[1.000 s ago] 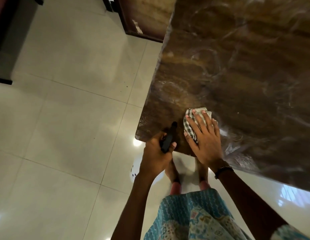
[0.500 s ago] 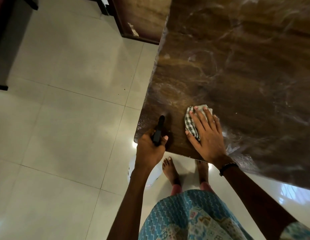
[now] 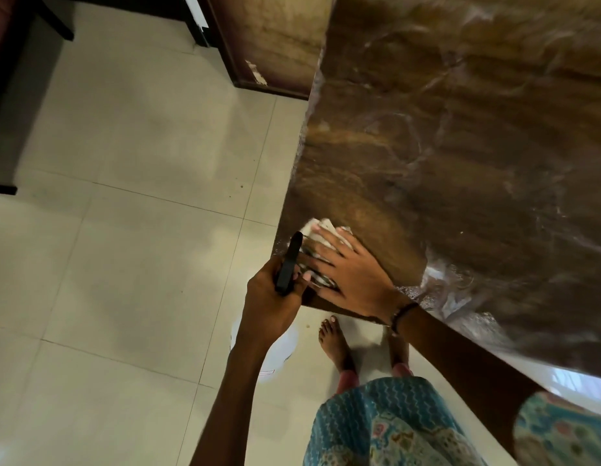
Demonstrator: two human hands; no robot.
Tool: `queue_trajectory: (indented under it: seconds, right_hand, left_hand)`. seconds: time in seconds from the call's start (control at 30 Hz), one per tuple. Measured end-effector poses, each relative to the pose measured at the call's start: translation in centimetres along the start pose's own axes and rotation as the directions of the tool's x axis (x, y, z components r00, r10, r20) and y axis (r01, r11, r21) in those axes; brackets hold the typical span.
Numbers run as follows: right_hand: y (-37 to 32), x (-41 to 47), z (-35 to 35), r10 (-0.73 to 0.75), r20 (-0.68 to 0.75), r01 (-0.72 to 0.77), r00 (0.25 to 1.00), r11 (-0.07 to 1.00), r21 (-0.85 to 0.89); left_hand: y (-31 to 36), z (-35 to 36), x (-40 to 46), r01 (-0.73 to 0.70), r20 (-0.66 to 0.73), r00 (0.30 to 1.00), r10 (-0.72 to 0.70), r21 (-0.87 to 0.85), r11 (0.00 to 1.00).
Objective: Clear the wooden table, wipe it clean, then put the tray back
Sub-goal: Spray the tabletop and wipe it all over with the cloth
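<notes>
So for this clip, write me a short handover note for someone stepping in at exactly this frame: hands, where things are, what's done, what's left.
Left hand: grips a black handle-like object at the table's near-left corner; what it is cannot be told.
Right hand: fingers flat, pressing the checked cloth onto the wooden table at that corner.
Done: the visible tabletop carries no items; smears show on it.
Left: finish wiping, then put the tray back. The tray is not in view.
</notes>
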State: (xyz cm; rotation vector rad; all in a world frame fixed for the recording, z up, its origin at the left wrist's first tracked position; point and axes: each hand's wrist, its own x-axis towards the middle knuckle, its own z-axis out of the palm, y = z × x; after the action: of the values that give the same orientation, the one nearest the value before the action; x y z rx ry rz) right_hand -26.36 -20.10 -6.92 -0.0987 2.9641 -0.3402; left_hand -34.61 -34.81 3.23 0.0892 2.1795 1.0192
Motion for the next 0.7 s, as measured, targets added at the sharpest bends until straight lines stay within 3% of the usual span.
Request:
queue_trajectory:
  seconds: [0.13,0.23,0.3,0.47,0.63,0.7]
  right_hand:
    - [4.4,-4.8,-0.7,0.140,-0.046,-0.140,0.989,0.990,0.003]
    - [5.7,-2.1,-1.6,0.327,-0.056,-0.325,0.944,0.945,0.034]
    - [5.3,1.5,-2.0,0.356,-0.067,-0.353,0.932,0.934,0.050]
    - [1.8,7.6,-1.8,0.142,-0.014,-0.141,0.990,0.990,0.018]
    - [2.2,1.5,-0.8,-0.120,0.030,0.119,0.992,0.993,0.007]
    - [4.5,-1.1,-1.2,-0.126,0.010,0.126,0.992,0.992,0.004]
  left_hand:
    - [0.2,-0.1,0.4,0.017,-0.002,1.000,-0.017,-0.025,1.000]
    - [0.6,0.0,0.8,0.030,0.010,1.000,-0.029,-0.041,0.999]
    - [1.0,0.0,1.3,0.038,0.013,0.999,-0.038,-0.045,0.998]
    - [2.2,0.2,2.3,0.010,0.022,1.000,-0.010,0.009,1.000]
    - [4.1,0.4,2.9,0.047,0.054,0.997,-0.048,0.018,0.999]
    - [4.4,0.5,3.1,0.079,0.049,0.996,-0.079,0.005,0.997]
